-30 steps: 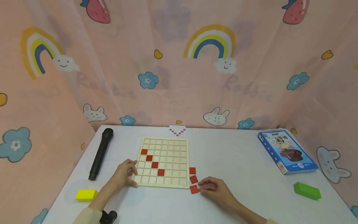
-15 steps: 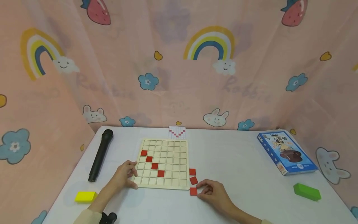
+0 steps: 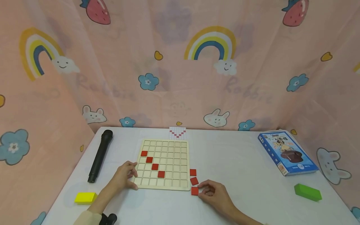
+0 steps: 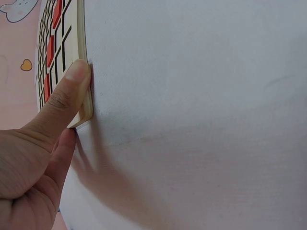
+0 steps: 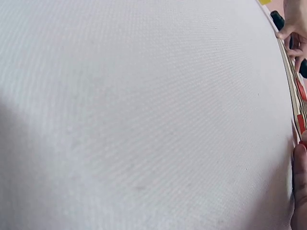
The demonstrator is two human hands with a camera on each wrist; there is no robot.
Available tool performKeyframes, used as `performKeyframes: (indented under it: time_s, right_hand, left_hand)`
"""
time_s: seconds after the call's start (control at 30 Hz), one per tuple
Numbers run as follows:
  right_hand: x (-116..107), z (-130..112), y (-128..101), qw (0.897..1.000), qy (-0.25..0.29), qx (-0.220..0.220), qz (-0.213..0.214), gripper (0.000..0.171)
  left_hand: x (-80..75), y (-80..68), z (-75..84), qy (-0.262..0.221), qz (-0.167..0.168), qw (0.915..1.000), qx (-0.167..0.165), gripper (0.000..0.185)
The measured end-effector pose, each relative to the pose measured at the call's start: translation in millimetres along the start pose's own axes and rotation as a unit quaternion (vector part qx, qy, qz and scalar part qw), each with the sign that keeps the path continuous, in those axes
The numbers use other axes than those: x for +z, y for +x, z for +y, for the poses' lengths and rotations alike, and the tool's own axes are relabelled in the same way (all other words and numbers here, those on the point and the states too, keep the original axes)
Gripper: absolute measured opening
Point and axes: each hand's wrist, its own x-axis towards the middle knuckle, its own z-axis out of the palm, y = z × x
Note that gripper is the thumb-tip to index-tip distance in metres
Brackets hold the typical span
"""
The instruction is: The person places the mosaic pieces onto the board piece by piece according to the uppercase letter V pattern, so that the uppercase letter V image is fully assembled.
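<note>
while your left hand (image 3: pixel 123 176) steadies the near left corner of the wooden grid board (image 3: pixel 164 164), thumb pressed flat against its edge and fingers curled over the rim, your right hand (image 3: pixel 215 195) sits just right of the board's near right corner. its thumb and forefinger are pinching the nearest red tile (image 3: pixel 194 191), which lies flat on the white table (image 3: pixel 239 162). two more loose red tiles (image 3: pixel 193 176) lie just beyond your fingertips, one behind the other, close to the board's right edge. four red tiles already sit in the grid, stepping diagonally down toward your left fingers. a small pattern card (image 3: pixel 177 132) showing a red v lies at the board's far edge.

the tile looks thin and flat, so a shallow pinch could let it slip or flip as you lift. your knuckles are close to the next loose tile, and a sideways drag could knock it. if your left thumb eases off, the board may slide when a tile is pressed in.
</note>
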Motion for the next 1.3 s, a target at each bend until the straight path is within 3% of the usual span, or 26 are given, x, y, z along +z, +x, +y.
performKeyframes:
  time_s: [0.37,0.63,1.3]
  right_hand:
    - [-7,3,-3,0.996,0.082,0.017,-0.017,0.03]
    - [-10,2,2,0.997,0.071,-0.031,-0.019,0.028]
    - [1,-2,25,0.995,0.088,-0.032,0.017,0.025]
  left_hand:
    - [1.4,0.3,-5.4,0.0,-0.001,1.0,-0.006,0.048]
    - [-1.6,0.1,-1.9,-0.007,-0.001,1.0,-0.005,0.047]
    - [0.6,0.9,-4.2,-0.007,-0.004,1.0,-0.003,0.048]
